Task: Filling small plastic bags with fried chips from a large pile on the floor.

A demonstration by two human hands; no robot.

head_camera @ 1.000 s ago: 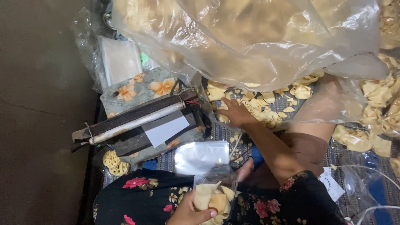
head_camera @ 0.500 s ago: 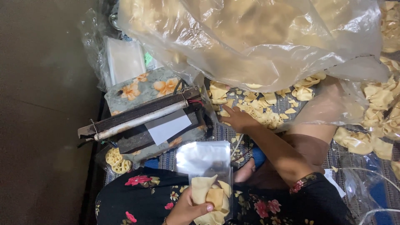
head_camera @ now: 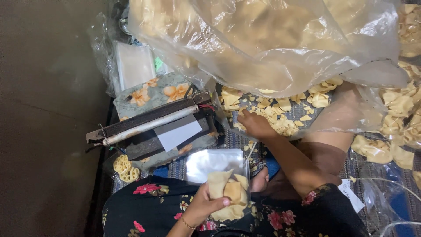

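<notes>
Clear pouch (head_camera: pixel 221 175) raised higher, left hand (head_camera: pixel 206 205) gripping, right hand (head_camera: pixel 255 125) curled over chips (head_camera: pixel 280 123).

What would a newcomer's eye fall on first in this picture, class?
First, the huge clear plastic sack of pale yellow crackers across the top. Below it, the right hand reaches into loose crackers spilled on the mat, while the left hand holds a small clear bag of crackers at bottom centre.

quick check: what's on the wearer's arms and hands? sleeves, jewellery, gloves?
Both hands are bare, no gloves. The left hand has a thin bracelet at the wrist. The right hand shows no ring or watch; its forearm is uncovered up to a black sleeve printed with red and pink flowers.
</notes>
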